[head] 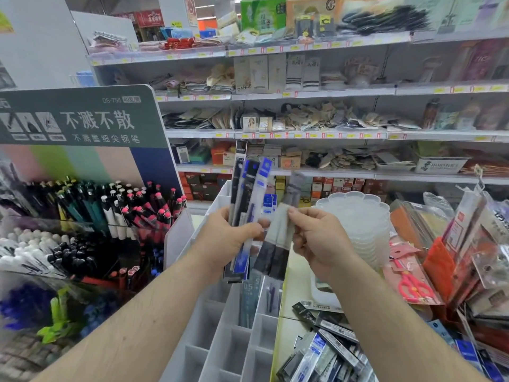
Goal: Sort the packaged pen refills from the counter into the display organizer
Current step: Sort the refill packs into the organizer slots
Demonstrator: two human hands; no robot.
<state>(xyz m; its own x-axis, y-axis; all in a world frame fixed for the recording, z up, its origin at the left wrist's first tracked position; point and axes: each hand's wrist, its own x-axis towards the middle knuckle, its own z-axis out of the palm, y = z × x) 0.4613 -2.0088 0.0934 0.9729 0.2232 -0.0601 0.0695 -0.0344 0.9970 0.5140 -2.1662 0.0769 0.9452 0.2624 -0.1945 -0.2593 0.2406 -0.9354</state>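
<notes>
My left hand [224,238] grips a fanned bunch of long packaged pen refills [249,188], black and blue, held upright above the organizer. My right hand [319,238] pinches a grey and black refill pack [278,238] right beside that bunch. Below my hands stands the white display organizer [220,351] with its rows of compartments; a few packs [249,301] stand in its far slots. A loose pile of refill packs [327,351] lies on the counter at the lower right.
A pen display stand [82,216] full of pens fills the left. A stack of clear flower-shaped trays [355,216] sits behind my right hand. Packaged red scissors [413,285] and hanging packs crowd the right. Store shelves run across the back.
</notes>
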